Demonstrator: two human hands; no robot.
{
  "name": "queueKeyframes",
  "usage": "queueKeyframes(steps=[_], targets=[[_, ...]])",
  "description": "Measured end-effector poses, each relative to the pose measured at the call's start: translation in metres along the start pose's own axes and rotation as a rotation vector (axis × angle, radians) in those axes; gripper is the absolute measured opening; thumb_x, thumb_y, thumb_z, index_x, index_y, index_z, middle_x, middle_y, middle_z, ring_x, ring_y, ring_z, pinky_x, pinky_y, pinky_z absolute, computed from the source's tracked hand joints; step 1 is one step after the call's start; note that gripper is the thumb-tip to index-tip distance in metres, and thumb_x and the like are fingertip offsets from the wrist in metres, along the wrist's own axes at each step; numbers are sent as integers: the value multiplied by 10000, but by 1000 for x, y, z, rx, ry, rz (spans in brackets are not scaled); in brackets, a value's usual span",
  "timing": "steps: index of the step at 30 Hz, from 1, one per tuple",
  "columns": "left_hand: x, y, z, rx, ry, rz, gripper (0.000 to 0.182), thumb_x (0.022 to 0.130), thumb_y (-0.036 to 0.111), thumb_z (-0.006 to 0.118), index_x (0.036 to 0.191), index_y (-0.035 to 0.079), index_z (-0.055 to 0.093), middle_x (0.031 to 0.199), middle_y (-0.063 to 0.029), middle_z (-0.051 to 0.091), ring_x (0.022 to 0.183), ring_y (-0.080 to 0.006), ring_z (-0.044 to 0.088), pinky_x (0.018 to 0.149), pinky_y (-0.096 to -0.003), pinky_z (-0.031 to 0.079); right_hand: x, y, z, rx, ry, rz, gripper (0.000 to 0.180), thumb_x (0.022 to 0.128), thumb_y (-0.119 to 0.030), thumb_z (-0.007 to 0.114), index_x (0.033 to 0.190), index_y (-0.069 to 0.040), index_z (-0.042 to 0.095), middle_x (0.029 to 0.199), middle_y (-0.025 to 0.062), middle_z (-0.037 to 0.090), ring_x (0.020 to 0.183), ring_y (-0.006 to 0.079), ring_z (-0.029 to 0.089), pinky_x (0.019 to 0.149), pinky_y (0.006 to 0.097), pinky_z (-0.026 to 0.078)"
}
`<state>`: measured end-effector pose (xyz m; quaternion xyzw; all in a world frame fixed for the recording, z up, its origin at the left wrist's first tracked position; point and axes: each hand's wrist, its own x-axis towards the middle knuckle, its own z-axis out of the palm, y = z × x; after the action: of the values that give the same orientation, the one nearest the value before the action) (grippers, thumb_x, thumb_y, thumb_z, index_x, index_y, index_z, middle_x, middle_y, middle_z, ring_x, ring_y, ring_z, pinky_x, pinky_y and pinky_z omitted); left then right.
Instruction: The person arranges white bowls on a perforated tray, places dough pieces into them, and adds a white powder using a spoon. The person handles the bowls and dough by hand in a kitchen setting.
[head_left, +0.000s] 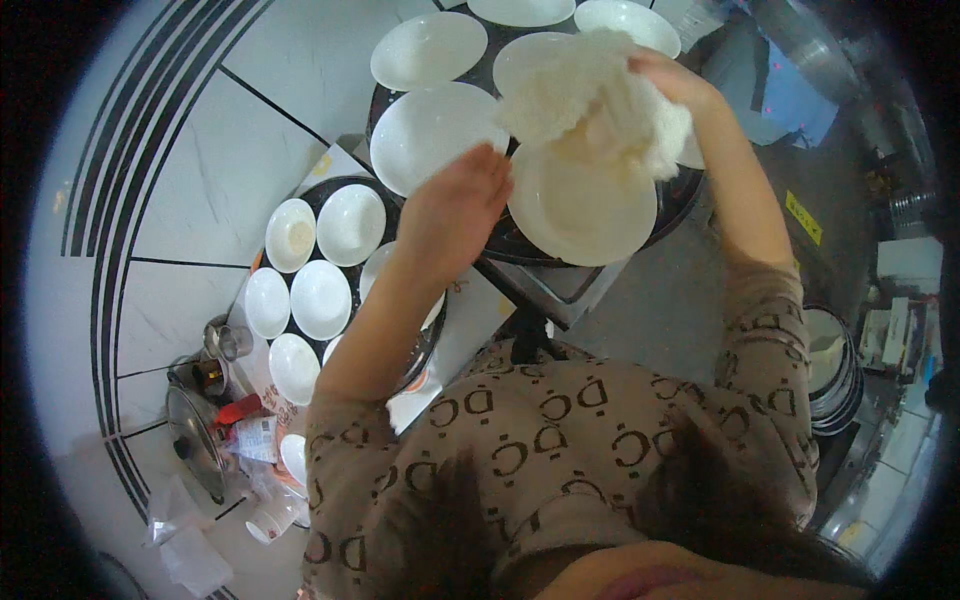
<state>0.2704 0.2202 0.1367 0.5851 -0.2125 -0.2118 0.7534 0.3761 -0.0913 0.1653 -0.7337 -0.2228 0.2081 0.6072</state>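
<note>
My right hand (671, 79) holds a fluffy cream-white cloth (600, 105) by its upper right edge. The cloth hangs over several white bowls on a round black tray (679, 199) and partly covers them. Below it a large white bowl (581, 217) shows its inside. My left hand (465, 202) is beside the near edge of another white bowl (435, 135), its fingers close together; the palm side is hidden, so I cannot tell whether it touches the bowl. More white bowls (429, 51) stand at the tray's far side.
On the left, a second round black tray (322, 191) bears several small white bowls (320, 300). Near the tiled wall lie a glass pot lid (196, 442), a metal cup (225, 339), plastic bags (195, 562) and a tipped plastic cup (271, 519). A bucket (829, 360) stands at the right.
</note>
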Motion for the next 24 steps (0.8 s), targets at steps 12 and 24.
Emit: queueKeyframes(steps=[12,24], targets=[[-66,-12,61,-1128,-31,-352,541,841,114,425,1330,-74,290,1341,-208,390,1268,-308,369,1106,-427,237,-51,10,150,-1009,233,-39,610,606,-227,702,1183,-123,533,1152,148,539,1032,328,527,898,413,424],[-97,-29,34,-930,375,-247,619,767,40,504,1350,-15,303,1358,-171,385,1272,-292,367,1101,-398,241,34,-22,146,88,183,-65,435,841,-150,551,1260,-56,484,1269,85,508,1143,214,502,944,340,421]])
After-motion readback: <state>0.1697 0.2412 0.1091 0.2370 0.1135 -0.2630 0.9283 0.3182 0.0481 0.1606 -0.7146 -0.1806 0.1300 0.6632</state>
